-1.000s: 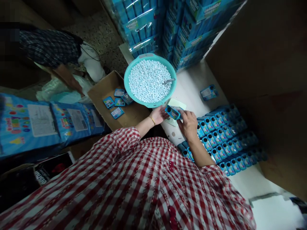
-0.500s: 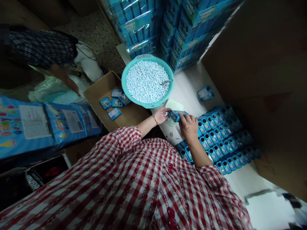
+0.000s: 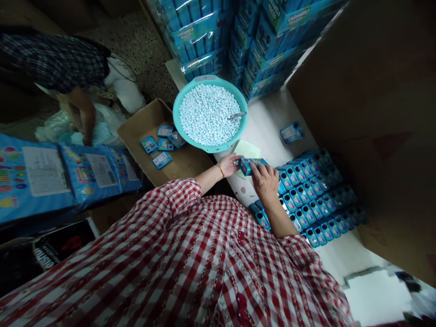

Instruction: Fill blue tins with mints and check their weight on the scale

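Note:
My right hand (image 3: pixel 266 182) grips a small blue candy box (image 3: pixel 248 166) from its right side, fingers over the top. The box is tilted, its left end at the fingers of my left hand (image 3: pixel 228 165). That left hand is palm up and cupped, with a few small white candies (image 3: pixel 235 162) at its fingertips; how many it holds is hidden. Just beyond the hands, a turquoise bowl (image 3: pixel 177 125) is filled with pale candies, and a metal scoop (image 3: pixel 237 115) rests in them. A pale green paper (image 3: pixel 248 149) lies under the box.
Rows of blue candy boxes (image 3: pixel 308 195) stand to the right; a single box (image 3: pixel 292 132) lies behind them. Wrapped stacks (image 3: pixel 197 36) rise at the back. At left, a cardboard carton (image 3: pixel 184 170) holds several boxes. A co-worker's arm (image 3: pixel 85 111) reaches into a plastic bag (image 3: pixel 102 120).
The box in my right hand has turned to show more of its printed face, and that hand shifted slightly left. The co-worker's arm has moved left.

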The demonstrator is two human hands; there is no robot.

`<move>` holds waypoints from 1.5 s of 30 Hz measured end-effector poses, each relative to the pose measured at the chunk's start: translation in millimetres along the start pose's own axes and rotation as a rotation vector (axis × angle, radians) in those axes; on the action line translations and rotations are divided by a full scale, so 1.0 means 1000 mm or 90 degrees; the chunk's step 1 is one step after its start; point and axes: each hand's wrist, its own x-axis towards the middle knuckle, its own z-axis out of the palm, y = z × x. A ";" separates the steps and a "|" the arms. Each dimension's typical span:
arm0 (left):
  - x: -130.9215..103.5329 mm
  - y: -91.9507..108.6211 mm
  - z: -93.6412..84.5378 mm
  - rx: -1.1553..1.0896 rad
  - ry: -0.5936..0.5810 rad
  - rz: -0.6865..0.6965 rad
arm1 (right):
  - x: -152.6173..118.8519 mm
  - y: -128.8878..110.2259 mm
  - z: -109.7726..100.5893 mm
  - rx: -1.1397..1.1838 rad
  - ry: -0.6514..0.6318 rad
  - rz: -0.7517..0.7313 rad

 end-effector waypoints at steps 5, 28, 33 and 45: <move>-0.001 0.000 -0.002 -0.002 -0.020 0.000 | -0.002 0.001 0.001 -0.002 0.008 0.025; -0.003 0.003 0.004 -0.021 -0.014 -0.017 | 0.002 0.001 0.000 0.036 0.063 -0.018; 0.007 0.007 0.000 -0.074 -0.051 -0.022 | 0.008 0.017 0.030 0.204 0.126 0.072; -0.043 0.024 -0.052 -0.087 -0.028 0.020 | 0.041 0.017 0.104 0.660 0.127 0.445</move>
